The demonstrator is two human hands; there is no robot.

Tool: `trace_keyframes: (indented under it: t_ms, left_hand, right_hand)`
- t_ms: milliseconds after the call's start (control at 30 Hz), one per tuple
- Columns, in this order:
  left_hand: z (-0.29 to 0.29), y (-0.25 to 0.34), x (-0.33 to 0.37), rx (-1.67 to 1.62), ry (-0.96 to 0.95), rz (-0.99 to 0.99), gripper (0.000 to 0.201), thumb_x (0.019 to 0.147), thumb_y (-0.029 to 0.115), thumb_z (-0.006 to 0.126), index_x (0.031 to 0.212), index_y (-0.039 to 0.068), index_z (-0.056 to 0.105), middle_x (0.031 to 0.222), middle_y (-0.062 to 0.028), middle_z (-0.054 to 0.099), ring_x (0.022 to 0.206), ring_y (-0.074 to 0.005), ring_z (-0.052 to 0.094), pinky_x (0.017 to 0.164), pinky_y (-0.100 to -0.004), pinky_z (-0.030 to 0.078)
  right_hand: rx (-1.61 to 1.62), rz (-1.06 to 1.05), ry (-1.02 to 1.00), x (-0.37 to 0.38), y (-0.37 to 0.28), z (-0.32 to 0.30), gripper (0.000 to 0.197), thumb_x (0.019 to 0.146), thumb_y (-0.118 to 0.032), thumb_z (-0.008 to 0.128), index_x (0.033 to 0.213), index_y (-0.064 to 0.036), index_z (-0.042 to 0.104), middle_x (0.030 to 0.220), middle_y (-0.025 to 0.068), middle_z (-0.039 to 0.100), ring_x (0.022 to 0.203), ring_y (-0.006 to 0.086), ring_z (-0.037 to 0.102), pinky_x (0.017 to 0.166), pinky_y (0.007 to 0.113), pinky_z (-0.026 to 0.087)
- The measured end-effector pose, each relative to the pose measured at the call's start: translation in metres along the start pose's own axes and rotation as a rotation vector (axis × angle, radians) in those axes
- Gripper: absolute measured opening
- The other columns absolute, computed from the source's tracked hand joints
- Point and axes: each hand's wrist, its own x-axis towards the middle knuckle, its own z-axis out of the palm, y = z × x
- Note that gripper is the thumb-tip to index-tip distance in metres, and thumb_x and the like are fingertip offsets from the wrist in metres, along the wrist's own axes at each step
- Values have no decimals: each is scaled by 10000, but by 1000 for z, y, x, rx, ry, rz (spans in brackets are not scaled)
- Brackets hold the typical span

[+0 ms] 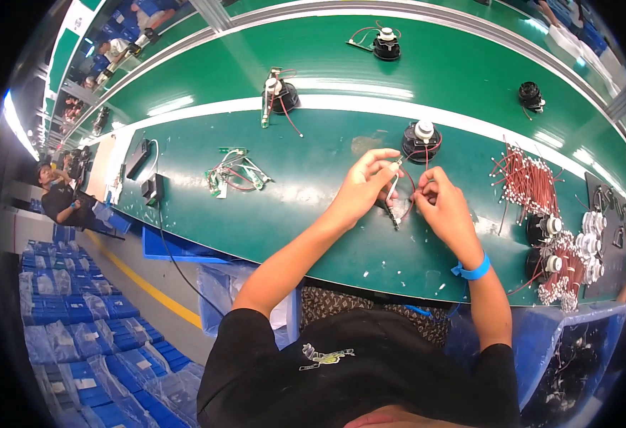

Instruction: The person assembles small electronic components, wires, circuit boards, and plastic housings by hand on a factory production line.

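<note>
My left hand [365, 187] is closed, thumb and fingers pinching a small circuit board with a white wire [391, 187] hanging from it. Below those fingertips, the board's dark lower end [396, 220] shows over the table. Close by on the right, my right hand [443, 207] pinches a thin red wire [411, 203] that curves between both hands. Just beyond them stands a black round part with a white cap [422, 135], red wire looped about it. How the wire meets the board is hidden by my fingers.
Loose circuit boards with wires [234, 171] lie to the left, near a black adapter [152, 190]. Bundled red wires [531, 182] and white round parts [591, 246] are at the right. Other black units [279, 95] sit on the far green belt [327, 68]. Blue bins [570, 335] flank my lap.
</note>
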Motion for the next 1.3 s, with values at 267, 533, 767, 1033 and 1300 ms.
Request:
trace_keyframes:
  t_ms: [267,533,767,1033,1300]
  left_hand:
    - [-14,12,6,-16,76,93,388,976,289,499,1270,35,484,1048,-90,626,656,-83,517,607,-236,443]
    - [-7,12,3,-303,-272,-13,392,983,249,430,1286,1,452,1084,-112,583,694,-127,498,636,-280,411]
    - [2,9,-1,-381,-242,27,488,982,246,424,1396,6,332,1263,-133,512,790,-159,525,765,-328,467]
    - [6,3,3,-361,-213,21,500,984,224,436,1423,25,303,1402,-112,430,834,-129,538,790,-316,465]
    - [6,0,3,-453,-191,47,415,998,212,425,1387,86,354,1357,-118,459,829,-116,522,766,-304,453]
  right_hand:
    - [282,-120,400,14,-27,-28,109,870,-41,607,970,-16,641,810,78,664,706,122,608,651,262,480]
    - [696,-172,425,27,-10,-28,321,920,-119,603,1222,-23,552,1032,130,660,695,122,614,529,222,474]
    - [338,-343,399,20,-9,-17,170,866,-101,661,1017,-27,643,824,78,674,656,127,611,524,234,450]
    - [40,-636,358,19,-8,3,162,787,-10,692,949,-27,693,863,94,658,728,208,636,622,301,504]
    - [51,-530,343,13,-10,4,179,761,6,701,934,-39,699,833,56,632,620,105,571,494,232,432]
